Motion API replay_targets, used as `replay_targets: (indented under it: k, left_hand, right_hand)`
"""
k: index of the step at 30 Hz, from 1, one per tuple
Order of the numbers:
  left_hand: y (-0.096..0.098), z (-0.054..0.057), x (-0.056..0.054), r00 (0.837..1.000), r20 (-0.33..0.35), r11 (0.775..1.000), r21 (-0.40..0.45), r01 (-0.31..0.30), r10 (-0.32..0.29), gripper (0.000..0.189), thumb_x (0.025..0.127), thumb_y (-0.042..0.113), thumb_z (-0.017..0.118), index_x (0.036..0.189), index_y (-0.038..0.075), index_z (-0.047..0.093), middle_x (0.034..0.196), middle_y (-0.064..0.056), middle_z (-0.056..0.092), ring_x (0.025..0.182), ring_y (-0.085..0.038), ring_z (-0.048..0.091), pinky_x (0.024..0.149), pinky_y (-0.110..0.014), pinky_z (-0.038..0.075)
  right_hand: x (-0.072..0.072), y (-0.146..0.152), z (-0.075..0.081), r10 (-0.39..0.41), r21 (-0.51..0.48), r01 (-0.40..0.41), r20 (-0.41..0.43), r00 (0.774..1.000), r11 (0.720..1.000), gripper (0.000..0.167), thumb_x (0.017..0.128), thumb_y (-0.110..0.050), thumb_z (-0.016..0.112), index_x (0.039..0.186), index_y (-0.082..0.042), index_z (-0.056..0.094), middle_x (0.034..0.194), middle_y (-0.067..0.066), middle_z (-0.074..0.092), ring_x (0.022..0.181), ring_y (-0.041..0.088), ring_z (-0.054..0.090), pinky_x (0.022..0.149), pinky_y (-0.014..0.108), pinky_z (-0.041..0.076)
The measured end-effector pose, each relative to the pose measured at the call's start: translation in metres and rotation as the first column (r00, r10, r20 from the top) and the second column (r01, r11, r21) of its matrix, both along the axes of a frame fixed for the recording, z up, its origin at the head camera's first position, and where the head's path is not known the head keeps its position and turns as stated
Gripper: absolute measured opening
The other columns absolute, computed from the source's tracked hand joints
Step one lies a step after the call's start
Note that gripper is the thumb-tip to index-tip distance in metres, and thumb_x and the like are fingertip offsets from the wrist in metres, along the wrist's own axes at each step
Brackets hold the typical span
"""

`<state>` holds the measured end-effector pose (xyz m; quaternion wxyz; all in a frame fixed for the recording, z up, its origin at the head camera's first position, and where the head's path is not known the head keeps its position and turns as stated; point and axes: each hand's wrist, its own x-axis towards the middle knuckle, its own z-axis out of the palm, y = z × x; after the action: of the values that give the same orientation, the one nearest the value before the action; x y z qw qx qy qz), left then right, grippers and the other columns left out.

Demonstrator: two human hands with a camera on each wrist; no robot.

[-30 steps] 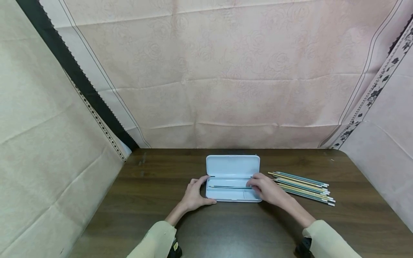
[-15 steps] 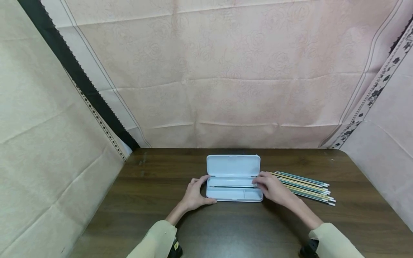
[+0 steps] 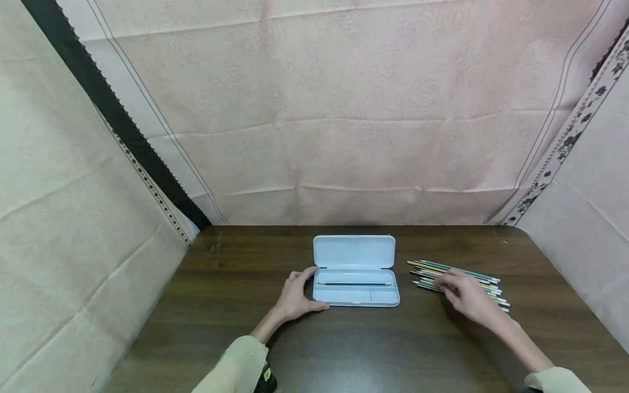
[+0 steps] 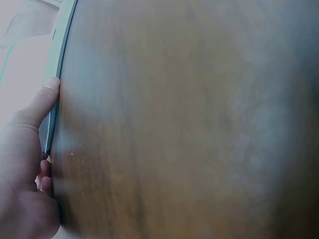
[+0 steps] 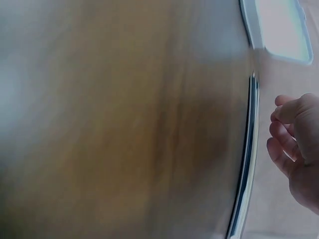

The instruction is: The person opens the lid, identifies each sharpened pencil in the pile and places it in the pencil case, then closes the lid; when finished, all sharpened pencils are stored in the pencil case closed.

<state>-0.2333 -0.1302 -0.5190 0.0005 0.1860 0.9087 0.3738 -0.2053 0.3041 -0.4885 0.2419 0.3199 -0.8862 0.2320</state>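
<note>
A light-blue pencil case (image 3: 357,296) lies on the table with its lid raised, one pencil (image 3: 354,284) lengthwise inside it. My left hand (image 3: 296,297) holds the case's left end, thumb at the front edge and fingers toward the hinge. In the left wrist view the thumb (image 4: 42,102) presses the case's edge (image 4: 59,55). Over a loose bundle of pencils (image 3: 427,268), teal and yellow with white ends, is my right hand (image 3: 464,295). Its fingers (image 5: 284,142) are loosely bent, apart from the pencils (image 5: 245,164) in the right wrist view, with no pencil visible between them.
The brown wooden table (image 3: 344,349) carries the case and the pencils. Pale patterned cloth (image 3: 344,120) hangs behind it, and more cloth flanks it on the left and right.
My right hand has left the case and moved right, over the pencils. The pencil in the case is now uncovered. My left hand has stayed on the case.
</note>
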Motion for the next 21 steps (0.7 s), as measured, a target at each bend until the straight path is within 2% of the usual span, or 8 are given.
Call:
replay_targets:
  k: [4,8,15,21]
  left_hand:
    - [0.000,0.000,0.000,1.000,-0.008,1.000,-0.001,0.004,-0.004,0.093,0.071,0.045,0.090,0.148,0.017,0.046,0.135,-0.013,0.051,0.119,-0.034,0.044,0.092,-0.051,0.042]
    - [0.000,0.000,-0.001,1.000,-0.014,1.000,-0.004,0.006,-0.007,0.093,0.071,0.046,0.090,0.148,0.016,0.046,0.136,-0.012,0.052,0.118,-0.033,0.045,0.092,-0.051,0.042]
    - [0.000,0.000,-0.001,1.000,-0.006,1.000,-0.001,0.004,-0.004,0.094,0.071,0.047,0.090,0.148,0.016,0.046,0.134,-0.013,0.052,0.118,-0.033,0.044,0.092,-0.050,0.042]
    - [-0.001,0.000,0.000,1.000,-0.004,1.000,0.006,0.007,-0.007,0.094,0.071,0.046,0.090,0.148,0.016,0.046,0.135,-0.013,0.052,0.119,-0.033,0.044,0.092,-0.051,0.042]
  right_hand:
    - [0.006,0.016,-0.002,-0.025,0.005,0.026,-0.035,0.999,1.000,0.034,0.070,0.018,0.077,0.091,-0.008,0.073,0.087,-0.002,0.065,0.072,0.004,0.056,0.061,0.018,0.042]
    - [0.012,0.030,-0.002,-0.051,-0.002,0.051,-0.009,0.999,0.999,0.034,0.070,0.019,0.077,0.090,-0.008,0.073,0.087,-0.002,0.066,0.072,0.004,0.057,0.061,0.014,0.041]
    - [0.020,0.052,0.000,-0.097,0.019,0.096,0.026,0.995,0.995,0.035,0.069,0.018,0.079,0.090,-0.009,0.073,0.087,-0.001,0.066,0.071,0.002,0.054,0.061,0.016,0.041]
    - [0.024,0.063,-0.001,-0.126,0.036,0.125,0.044,0.991,0.992,0.037,0.066,0.019,0.079,0.090,-0.009,0.073,0.089,0.000,0.065,0.076,0.006,0.060,0.065,0.014,0.043]
